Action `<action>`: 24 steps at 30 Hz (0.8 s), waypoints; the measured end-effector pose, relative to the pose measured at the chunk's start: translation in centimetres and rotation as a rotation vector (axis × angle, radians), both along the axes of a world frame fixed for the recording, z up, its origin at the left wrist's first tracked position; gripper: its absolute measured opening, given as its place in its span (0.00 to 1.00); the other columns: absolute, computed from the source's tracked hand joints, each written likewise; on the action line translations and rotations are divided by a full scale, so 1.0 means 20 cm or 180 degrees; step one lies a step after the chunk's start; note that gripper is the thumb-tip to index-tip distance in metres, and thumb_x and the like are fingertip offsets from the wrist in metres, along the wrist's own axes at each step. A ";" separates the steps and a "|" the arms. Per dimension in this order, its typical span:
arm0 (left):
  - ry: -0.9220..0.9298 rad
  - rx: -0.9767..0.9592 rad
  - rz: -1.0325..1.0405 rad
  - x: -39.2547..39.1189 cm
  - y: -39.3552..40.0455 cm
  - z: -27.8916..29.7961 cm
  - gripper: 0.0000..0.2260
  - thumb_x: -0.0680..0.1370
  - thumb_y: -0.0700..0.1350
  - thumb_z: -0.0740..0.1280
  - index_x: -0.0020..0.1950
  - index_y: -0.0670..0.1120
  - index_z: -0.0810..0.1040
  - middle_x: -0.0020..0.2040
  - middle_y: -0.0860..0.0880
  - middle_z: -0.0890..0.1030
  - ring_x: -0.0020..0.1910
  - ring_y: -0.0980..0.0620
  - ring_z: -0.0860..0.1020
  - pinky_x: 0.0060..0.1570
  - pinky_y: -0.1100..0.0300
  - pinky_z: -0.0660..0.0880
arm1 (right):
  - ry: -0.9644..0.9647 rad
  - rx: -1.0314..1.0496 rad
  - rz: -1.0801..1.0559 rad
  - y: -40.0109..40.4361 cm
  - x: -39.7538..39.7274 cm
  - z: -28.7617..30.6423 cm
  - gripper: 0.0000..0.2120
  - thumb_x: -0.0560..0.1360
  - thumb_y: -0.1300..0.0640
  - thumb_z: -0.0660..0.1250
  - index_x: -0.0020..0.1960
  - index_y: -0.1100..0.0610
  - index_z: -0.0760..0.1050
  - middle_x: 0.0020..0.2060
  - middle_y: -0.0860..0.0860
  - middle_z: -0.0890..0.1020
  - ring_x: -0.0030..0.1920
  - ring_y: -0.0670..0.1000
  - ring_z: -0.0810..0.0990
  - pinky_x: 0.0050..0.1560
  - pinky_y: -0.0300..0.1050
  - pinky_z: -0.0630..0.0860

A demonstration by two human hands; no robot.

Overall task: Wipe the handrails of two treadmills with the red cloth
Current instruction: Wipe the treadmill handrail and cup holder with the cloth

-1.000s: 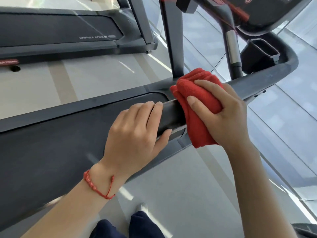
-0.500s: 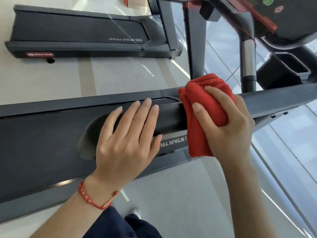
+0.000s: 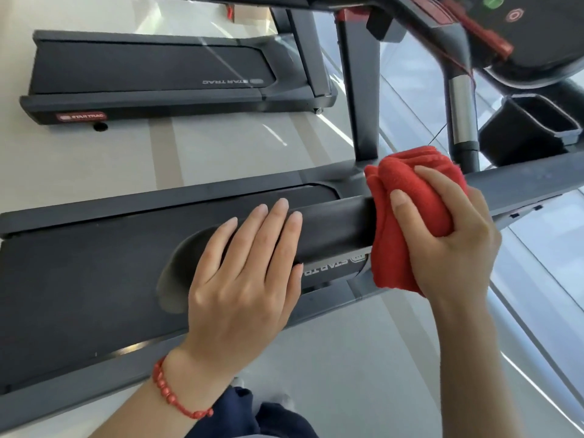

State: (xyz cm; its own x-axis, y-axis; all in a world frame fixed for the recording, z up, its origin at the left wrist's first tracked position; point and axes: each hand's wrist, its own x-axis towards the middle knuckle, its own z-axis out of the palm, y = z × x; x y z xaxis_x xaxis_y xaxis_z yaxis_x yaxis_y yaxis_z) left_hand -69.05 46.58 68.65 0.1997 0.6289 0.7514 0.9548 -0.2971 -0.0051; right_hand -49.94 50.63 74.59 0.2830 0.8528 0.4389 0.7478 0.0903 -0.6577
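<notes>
A dark grey handrail (image 3: 338,222) of the near treadmill runs across the middle of the view. The red cloth (image 3: 407,197) is wrapped over the rail, and my right hand (image 3: 455,245) grips it around the rail. Near the rail's rounded end, left of the cloth, my left hand (image 3: 246,276) rests on the rail with straight fingers. The near treadmill's belt (image 3: 79,279) lies below the rail. A second treadmill (image 3: 151,77) stands farther off at the upper left.
The near treadmill's console (image 3: 534,36), a silver-banded upright (image 3: 461,118) and a black cup holder (image 3: 531,128) sit at the upper right. Pale floor (image 3: 221,143) separates the two treadmills. A glass wall (image 3: 537,263) runs along the right side.
My left hand's fingers have straightened from a curl over the rail to lying flat. The view has pulled back and tilted, showing more of the far treadmill. The cloth stays at about the same place.
</notes>
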 end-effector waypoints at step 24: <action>-0.0322 -0.0420 0.0384 0.38 0.11 0.09 0.14 0.79 0.45 0.61 0.59 0.39 0.79 0.57 0.43 0.80 0.57 0.44 0.78 0.59 0.45 0.67 | -0.0251 0.0008 0.0675 0.16 0.37 0.00 0.21 0.68 0.37 0.63 0.58 0.42 0.75 0.53 0.48 0.77 0.46 0.41 0.71 0.43 0.26 0.65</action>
